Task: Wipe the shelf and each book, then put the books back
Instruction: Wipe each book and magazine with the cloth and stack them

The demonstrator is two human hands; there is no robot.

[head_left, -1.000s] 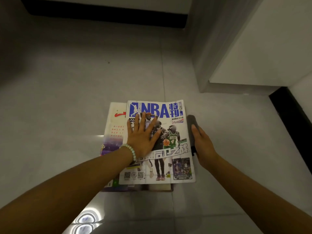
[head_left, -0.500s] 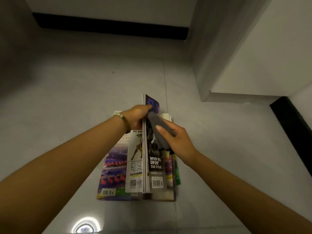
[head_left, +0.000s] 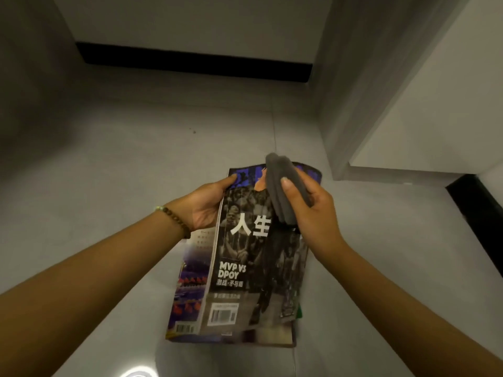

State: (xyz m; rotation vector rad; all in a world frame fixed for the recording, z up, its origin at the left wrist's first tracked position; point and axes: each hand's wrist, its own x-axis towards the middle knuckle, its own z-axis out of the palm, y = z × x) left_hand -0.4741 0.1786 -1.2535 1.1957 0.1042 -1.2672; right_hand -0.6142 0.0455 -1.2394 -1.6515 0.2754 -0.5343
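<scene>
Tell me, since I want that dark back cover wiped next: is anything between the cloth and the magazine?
Nothing visible. The right hand holds the grey cloth directly over the magazine, whose left edge is in the left hand grip. Contact itself is unclear.

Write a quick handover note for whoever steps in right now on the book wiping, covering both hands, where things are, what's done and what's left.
Left hand: grips the left edge of the top magazine, back cover up, lifted off the pile.
Right hand: holds a folded grey cloth against that cover's upper part.
Remaining magazines lie stacked on the tiled floor underneath.
Done: cannot tell from this view; no shelf is in sight.
Left: wipe this back cover, do the rest of the pile, then return everything to the shelf.
</scene>
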